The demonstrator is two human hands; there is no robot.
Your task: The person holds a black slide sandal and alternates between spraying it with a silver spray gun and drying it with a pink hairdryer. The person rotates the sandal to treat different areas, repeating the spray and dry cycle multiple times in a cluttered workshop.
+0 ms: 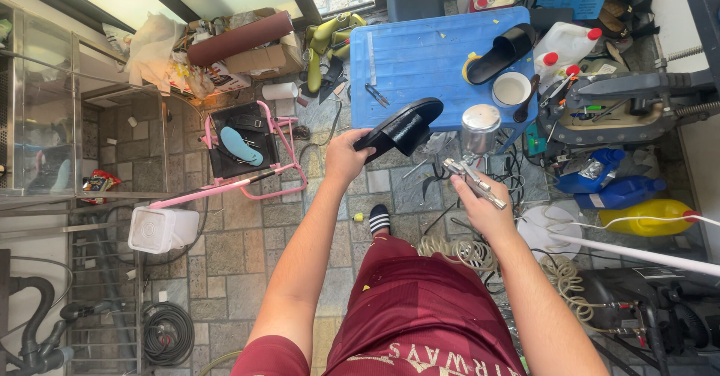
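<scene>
The left hand (346, 158) grips a black slide (401, 127), the right hand (480, 205) clasps a spray gun (474, 167) aimed at it, apparently mid-coating, while another slide (504, 52) waits on the blue table (420, 61).

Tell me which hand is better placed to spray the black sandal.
Right. The right hand grips the spray gun, nozzle toward the black sandal. The left hand is taken up holding that sandal beside the blue table.
</scene>
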